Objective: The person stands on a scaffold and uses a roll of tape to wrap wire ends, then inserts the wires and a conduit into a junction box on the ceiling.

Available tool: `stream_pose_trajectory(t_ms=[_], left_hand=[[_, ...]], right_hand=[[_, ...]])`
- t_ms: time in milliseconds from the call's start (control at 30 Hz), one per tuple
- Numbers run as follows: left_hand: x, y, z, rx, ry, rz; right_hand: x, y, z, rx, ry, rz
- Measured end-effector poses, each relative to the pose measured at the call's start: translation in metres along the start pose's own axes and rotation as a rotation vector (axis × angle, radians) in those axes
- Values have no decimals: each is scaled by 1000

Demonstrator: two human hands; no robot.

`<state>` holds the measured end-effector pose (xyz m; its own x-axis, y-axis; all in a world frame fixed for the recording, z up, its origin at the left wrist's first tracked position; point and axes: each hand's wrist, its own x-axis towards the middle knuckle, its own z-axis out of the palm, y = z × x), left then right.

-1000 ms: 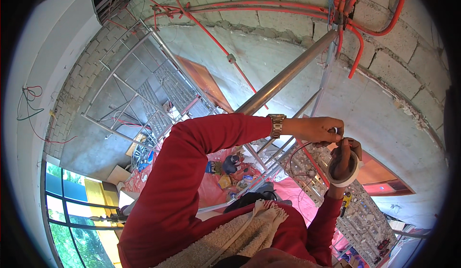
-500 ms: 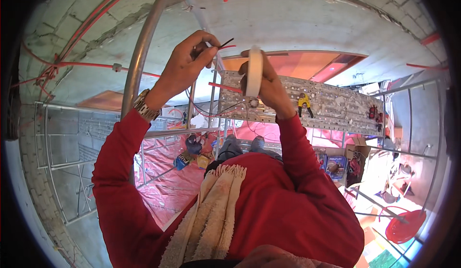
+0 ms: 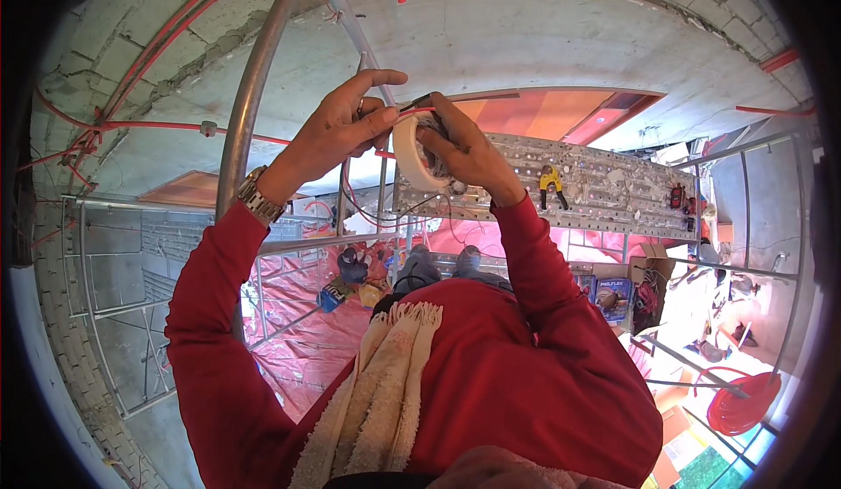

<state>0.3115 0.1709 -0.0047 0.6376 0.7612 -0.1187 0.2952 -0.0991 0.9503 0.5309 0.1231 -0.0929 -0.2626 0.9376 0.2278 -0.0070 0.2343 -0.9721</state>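
Observation:
In front of me, my left hand [image 3: 350, 126] holds thin electrical wires, its thumb pressed along them and its index finger stretched out above. A black wire end [image 3: 417, 101] and a red wire end [image 3: 419, 111] stick out to the right past the thumb. Fingers of my right hand [image 3: 469, 152] are hooked through a roll of whitish tape [image 3: 405, 158], tilted up close to the left thumb and the wires. Whether a strip of tape touches the wires cannot be made out. Loose wires [image 3: 352, 193] hang below the left hand.
A steel scaffold pole [image 3: 250, 95] rises beside my left forearm. Beyond my right hand lies a perforated metal scaffold plank [image 3: 613, 187] with yellow-handled pliers [image 3: 550, 184] on it. Pink sheeting [image 3: 298, 323] covers the floor below; a coil of red tubing [image 3: 743, 403] hangs at lower right.
My right hand has brought the tape roll left, up against the wires, and turned it so its opening shows. My left index finger has straightened away from the wires.

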Motion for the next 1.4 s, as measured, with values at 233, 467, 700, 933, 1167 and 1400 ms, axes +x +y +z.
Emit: stream_pose_trajectory(t_ms=[233,467,700,933,1167,1400], left_hand=[[5,-9,0,-32,-54,-50],[7,-11,2,18,66,-7],[6,-7,1,-6,143,15],[6,-12,-2,-26,151,-8],[6,-4,0,51,124,46],[4,-2,8,-4,8,64]], right_hand=[[0,13,-4,34,-12,-24],[-14,27,21,338,39,-21],[-43,29,50,639,59,-47],[-38,36,40,29,238,-181],[-36,30,-3,350,343,-9],[-21,33,-4,924,27,255]])
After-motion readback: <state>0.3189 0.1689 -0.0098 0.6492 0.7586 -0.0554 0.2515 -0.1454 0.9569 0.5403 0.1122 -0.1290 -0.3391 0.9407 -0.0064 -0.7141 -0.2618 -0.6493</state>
